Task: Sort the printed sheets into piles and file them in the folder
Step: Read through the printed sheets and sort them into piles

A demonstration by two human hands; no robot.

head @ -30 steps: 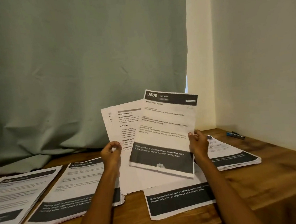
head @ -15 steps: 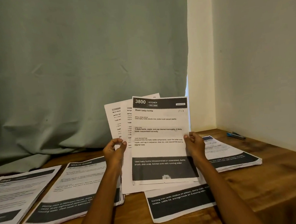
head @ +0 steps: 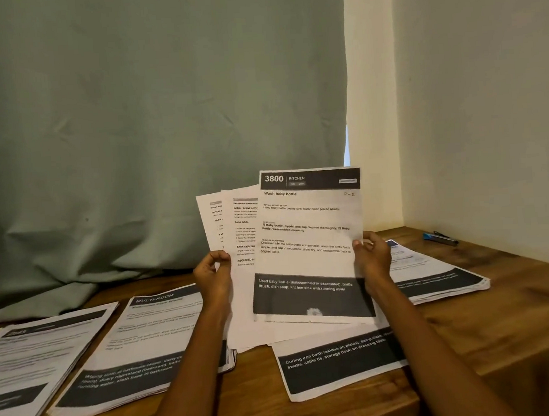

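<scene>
The front sheet (head: 311, 237) was tilted a second ago; now it stands straight, and a third sheet peeks out behind it at the left. The left hand (head: 213, 275) pinches the fan of back sheets (head: 232, 230), and the right hand (head: 372, 256) pinches the front sheet's right edge — both held up over the wooden table (head: 502, 328). The front sheet reads "3800 KITCHEN – Wash baby bottle". Four piles lie on the table; one says "MULTI-ROOM" (head: 152, 343). A blue pen (head: 439, 238) lies far right.

Sheets (head: 312, 257) matt white paper, black print; bench (head: 517, 304) grained brown wood, slight sheen; curtain (head: 131, 136) soft cloth
</scene>
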